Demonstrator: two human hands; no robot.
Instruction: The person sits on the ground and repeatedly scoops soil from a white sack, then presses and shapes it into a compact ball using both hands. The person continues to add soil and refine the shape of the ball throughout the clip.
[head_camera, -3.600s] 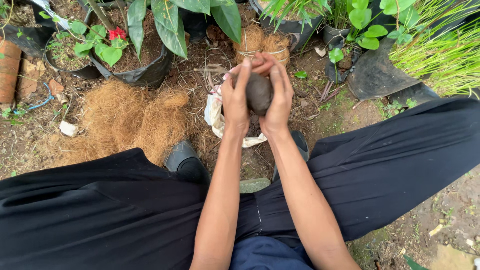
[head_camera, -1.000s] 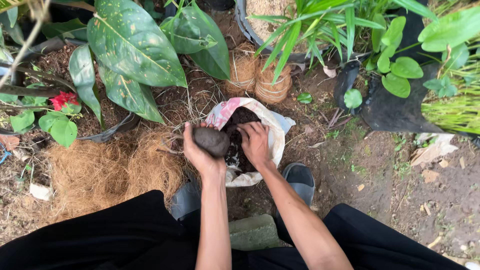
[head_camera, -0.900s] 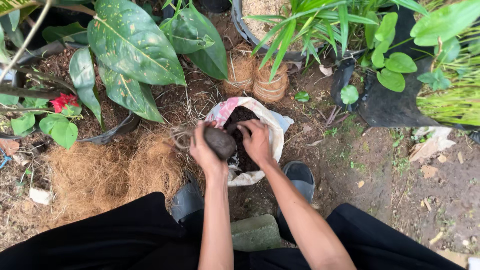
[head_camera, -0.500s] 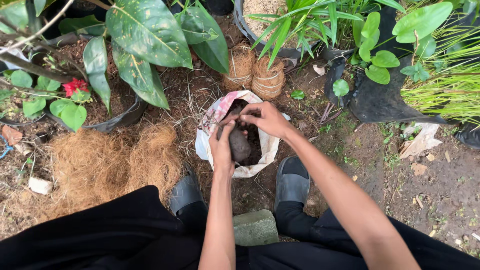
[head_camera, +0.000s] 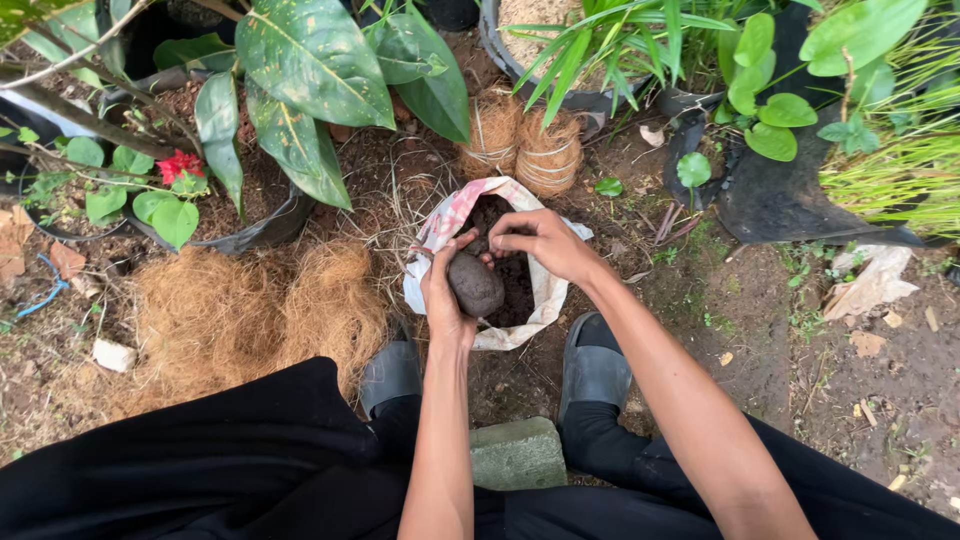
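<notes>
My left hand (head_camera: 444, 296) cups a dark, egg-shaped ball of soil (head_camera: 475, 285) over an open white sack (head_camera: 547, 300) filled with dark soil. My right hand (head_camera: 540, 238) is just above it, fingers bent and pinching at soil over the sack's mouth, close to the top of the ball. The sack stands on the ground between my two grey shoes (head_camera: 593, 368).
A heap of brown coconut fibre (head_camera: 245, 320) lies to the left. Two fibre-wrapped balls (head_camera: 522, 150) sit behind the sack. Potted plants with large leaves (head_camera: 315, 70) and grassy plants (head_camera: 890, 170) ring the back. A grey brick (head_camera: 517, 453) lies by my legs.
Both hands held the soil ball near my body, then moved forward over the sack. My right hand has come off the ball and now works at the soil above it.
</notes>
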